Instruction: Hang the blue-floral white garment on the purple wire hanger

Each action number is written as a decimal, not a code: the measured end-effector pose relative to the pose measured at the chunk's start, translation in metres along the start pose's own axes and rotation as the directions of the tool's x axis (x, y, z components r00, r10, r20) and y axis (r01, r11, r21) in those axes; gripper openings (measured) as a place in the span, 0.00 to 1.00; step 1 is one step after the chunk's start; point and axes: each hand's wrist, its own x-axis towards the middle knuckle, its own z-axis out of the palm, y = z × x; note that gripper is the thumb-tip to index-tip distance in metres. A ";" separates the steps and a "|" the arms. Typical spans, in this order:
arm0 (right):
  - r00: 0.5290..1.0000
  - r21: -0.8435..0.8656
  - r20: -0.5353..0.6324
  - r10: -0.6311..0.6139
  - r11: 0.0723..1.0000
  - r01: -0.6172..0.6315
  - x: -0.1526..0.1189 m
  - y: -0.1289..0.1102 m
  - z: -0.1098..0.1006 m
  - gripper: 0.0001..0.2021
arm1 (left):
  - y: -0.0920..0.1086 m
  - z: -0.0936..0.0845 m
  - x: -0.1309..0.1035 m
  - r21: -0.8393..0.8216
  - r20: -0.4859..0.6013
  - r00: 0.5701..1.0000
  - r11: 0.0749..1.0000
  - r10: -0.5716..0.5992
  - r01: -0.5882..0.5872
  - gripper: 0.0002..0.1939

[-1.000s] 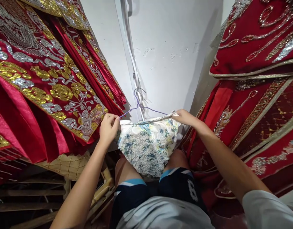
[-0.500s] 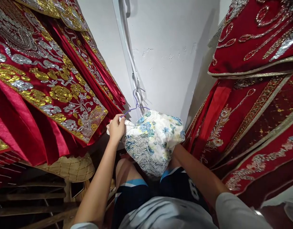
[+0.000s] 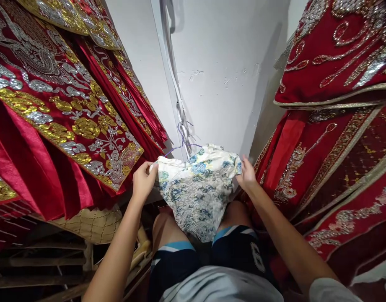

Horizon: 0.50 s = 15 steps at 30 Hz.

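A white floral shirt with blue and yellow flowers hangs in front of my knees, spread between my two hands. Inside its shoulders sits a thin purple hanger, whose hook and upper arms show above the neckline. My left hand pinches the shirt's left shoulder edge near the hanger's end. At the opposite side, my right hand grips the edge of the short sleeve between thumb and fingers. Folds of cloth hide the hanger's lower part.
Red garments with gold and silver sequins hang close on the left. Beaded red garments hang on the right. A pale wall with a metal strip stands ahead. Wooden slats lie low at the left.
My right hand has come out from beneath the shirt to its right sleeve edge. The shirt has become flatter and wider. My left hand has shifted slightly left and down.
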 end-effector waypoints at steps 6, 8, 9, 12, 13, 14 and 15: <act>0.973 -0.132 0.176 -0.147 0.976 0.171 -0.004 -0.040 0.051 0.17 | 0.025 0.003 0.027 0.046 -0.089 0.991 0.994 0.100 -0.096 0.13; 0.940 -0.177 0.321 -0.114 0.968 0.178 -0.025 -0.048 0.069 0.22 | 0.024 0.006 0.030 0.020 -0.147 0.985 0.995 0.095 -0.093 0.10; 0.901 -0.218 0.429 -0.064 0.961 0.172 -0.040 -0.052 0.076 0.27 | 0.022 0.008 0.029 -0.006 -0.190 0.978 0.996 0.086 -0.088 0.09; 0.577 -0.374 0.803 0.145 0.878 0.299 -0.087 -0.061 0.086 0.32 | 0.017 0.015 0.017 -0.216 -0.271 0.963 0.975 -0.014 -0.047 0.14; 0.465 -0.408 0.860 0.209 0.830 0.381 -0.098 -0.063 0.087 0.30 | 0.016 0.017 0.011 -0.296 -0.257 0.965 0.955 -0.046 -0.033 0.15; 0.405 -0.434 0.879 0.251 0.773 0.463 -0.105 -0.063 0.087 0.27 | 0.016 0.020 0.005 -0.361 -0.222 0.973 0.932 -0.065 -0.020 0.15; 0.424 -0.466 0.869 0.254 0.711 0.528 -0.106 -0.062 0.086 0.24 | 0.017 0.022 0.001 -0.408 -0.178 0.982 0.913 -0.070 -0.008 0.15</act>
